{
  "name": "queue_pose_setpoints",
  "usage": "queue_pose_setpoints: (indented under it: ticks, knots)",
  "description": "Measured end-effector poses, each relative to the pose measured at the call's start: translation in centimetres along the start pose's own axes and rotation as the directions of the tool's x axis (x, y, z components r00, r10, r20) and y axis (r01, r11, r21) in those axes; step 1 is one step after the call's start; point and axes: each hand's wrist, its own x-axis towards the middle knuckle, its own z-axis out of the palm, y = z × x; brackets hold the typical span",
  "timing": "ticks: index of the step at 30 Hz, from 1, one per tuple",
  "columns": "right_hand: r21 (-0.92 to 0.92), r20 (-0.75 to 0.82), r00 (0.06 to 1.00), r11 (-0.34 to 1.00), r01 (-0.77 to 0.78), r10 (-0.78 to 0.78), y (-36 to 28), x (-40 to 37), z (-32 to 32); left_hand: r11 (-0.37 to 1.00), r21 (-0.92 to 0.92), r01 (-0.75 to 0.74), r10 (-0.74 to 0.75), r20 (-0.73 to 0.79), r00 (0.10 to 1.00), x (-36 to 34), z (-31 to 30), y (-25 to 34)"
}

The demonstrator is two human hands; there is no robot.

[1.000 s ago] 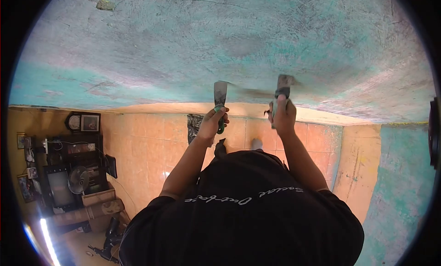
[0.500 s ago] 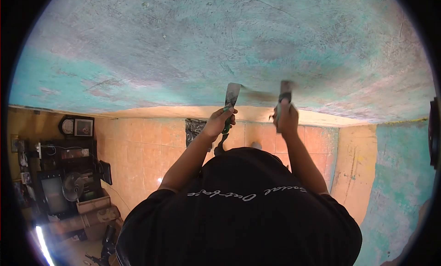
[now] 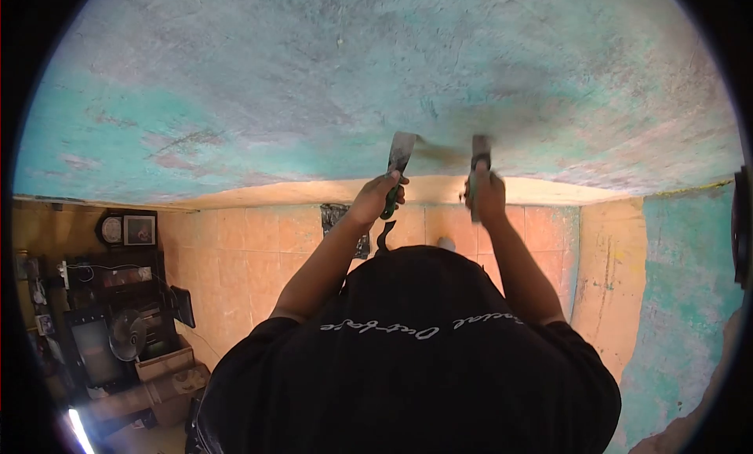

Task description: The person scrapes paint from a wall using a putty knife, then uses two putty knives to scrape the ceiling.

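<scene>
Orange floor tiles [image 3: 259,242] lie below me, past my black shirt [image 3: 408,375]. My left hand [image 3: 376,199] has its grip wrapped tight round a green-handled scraper [image 3: 401,149], blade tilted against the teal wall [image 3: 314,77]. My right hand [image 3: 488,196], just beside it, is clenched on a second scraper [image 3: 479,152], its blade edge touching the wall too. Beyond both, the paint spreads worn and patchy.
</scene>
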Motion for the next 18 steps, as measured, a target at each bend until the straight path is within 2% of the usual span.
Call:
queue_pose_setpoints:
  ticks: [1,4,7,9,10,12,13,16,18]
  knots:
    - [0.041,0.041,0.99,0.991,0.13,-0.131,-1.5,0.3,0.5,1.0,0.003,0.015,-0.015,0.007,1.0,-0.1,-0.3,0.0]
    - [0.172,0.028,0.967,0.955,0.243,-0.251,-5.3,0.6,1.9,1.0,0.001,0.024,-0.024,-0.018,1.0,0.1,-0.8,-0.4]
    - [0.16,0.016,0.974,0.962,0.222,-0.228,-2.7,1.4,2.2,1.0,-0.008,0.031,-0.031,-0.002,1.0,0.3,-1.2,-0.7]
    - [0.046,0.018,1.0,0.999,0.008,-0.009,-0.4,0.2,2.6,0.999,-0.015,0.033,-0.032,0.016,0.999,0.5,-1.5,-1.1]
    - [-0.029,0.019,0.992,0.992,-0.126,0.126,1.0,-0.4,2.9,0.999,-0.02,0.031,-0.03,0.018,0.999,0.5,-1.7,-1.1]
    - [-0.127,0.105,0.949,0.951,-0.283,0.297,2.9,-1.5,2.7,0.999,-0.027,0.036,-0.035,0.023,0.999,0.5,-2.1,-0.9]
    - [-0.13,0.073,0.959,0.956,-0.264,0.275,3.4,-1.5,2.7,0.999,-0.029,0.042,-0.041,0.025,0.999,0.5,-2.4,-0.8]
    - [0.101,-0.027,0.997,0.992,-0.075,0.078,-0.3,-0.2,3.1,0.999,0.007,0.036,-0.036,0.024,0.999,0.3,-3.3,-0.6]
    - [0.211,0.045,0.983,0.963,0.167,-0.18,-4.7,-0.4,3.4,0.999,0.026,0.046,-0.047,0.02,0.999,0.1,-3.9,-0.7]
